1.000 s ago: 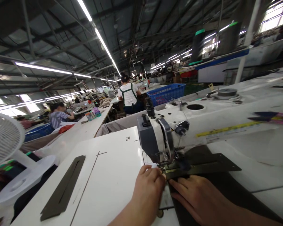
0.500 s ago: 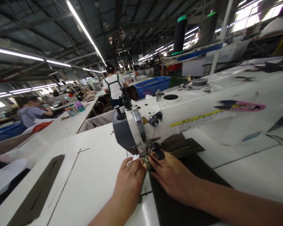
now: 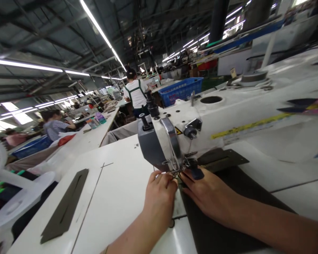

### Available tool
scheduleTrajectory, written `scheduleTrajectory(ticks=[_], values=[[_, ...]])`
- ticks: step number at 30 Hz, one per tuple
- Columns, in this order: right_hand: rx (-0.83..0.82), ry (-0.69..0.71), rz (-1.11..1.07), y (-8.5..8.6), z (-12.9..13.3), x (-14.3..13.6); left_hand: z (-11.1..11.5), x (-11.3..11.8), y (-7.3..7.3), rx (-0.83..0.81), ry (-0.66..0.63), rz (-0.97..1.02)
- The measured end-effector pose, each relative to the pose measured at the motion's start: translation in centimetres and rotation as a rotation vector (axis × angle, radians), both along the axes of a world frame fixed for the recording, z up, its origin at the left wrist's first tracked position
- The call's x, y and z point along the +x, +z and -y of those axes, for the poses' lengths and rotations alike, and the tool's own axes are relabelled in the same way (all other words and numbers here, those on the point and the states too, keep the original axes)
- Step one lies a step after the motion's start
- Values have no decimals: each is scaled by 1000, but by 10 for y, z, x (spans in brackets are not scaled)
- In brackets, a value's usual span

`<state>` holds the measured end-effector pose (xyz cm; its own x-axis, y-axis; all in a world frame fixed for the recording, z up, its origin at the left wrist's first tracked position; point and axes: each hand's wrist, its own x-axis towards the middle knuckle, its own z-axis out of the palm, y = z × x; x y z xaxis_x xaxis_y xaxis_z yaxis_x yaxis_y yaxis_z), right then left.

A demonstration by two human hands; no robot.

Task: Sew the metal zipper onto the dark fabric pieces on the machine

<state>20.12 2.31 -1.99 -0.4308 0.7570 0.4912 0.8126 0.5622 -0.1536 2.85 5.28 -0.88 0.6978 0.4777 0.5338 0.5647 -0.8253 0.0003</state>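
At the needle area of a white sewing machine [image 3: 172,141], both my hands are close together. My left hand [image 3: 160,195] is closed, its fingers bent and bunched just left of the presser foot; what lies under its fingertips is hidden. My right hand [image 3: 214,192] grips the edge of a dark olive fabric piece [image 3: 206,229] at the foot, its fingertips partly behind the machine's black knob. That fabric runs beneath my right forearm toward me. Behind my right hand, a smaller dark panel [image 3: 226,158] lies against the machine bed.
A dark slotted strip [image 3: 65,208] lies on the white table [image 3: 116,211] to the left. Thread snips [image 3: 304,106] rest on the machine arm. A white fan [image 3: 23,197] stands at far left. A blue crate [image 3: 181,90] and a seated co-worker [image 3: 136,91] are beyond.
The view has shifted, so the machine and hands appear farther right and more of the fan shows. Both hands keep their places by the presser foot.
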Motion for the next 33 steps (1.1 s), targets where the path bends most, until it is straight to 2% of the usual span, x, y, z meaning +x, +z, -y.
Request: scheduleTrajectory(ticks=[8, 17, 25, 30, 33], values=[[-5, 17, -16, -5, -4, 0, -5, 2, -11, 32, 25, 100], [73, 56, -45, -6, -7, 1, -13, -1, -24, 83, -6, 183], [-49, 67, -146, -1, -12, 1, -19, 0, -28, 168, -27, 199], [-71, 73, -160, 4, -13, -4, -20, 0, -31, 103, 7, 177], [-66, 83, -72, 8, -16, 9, -17, -1, -25, 33, 34, 133]])
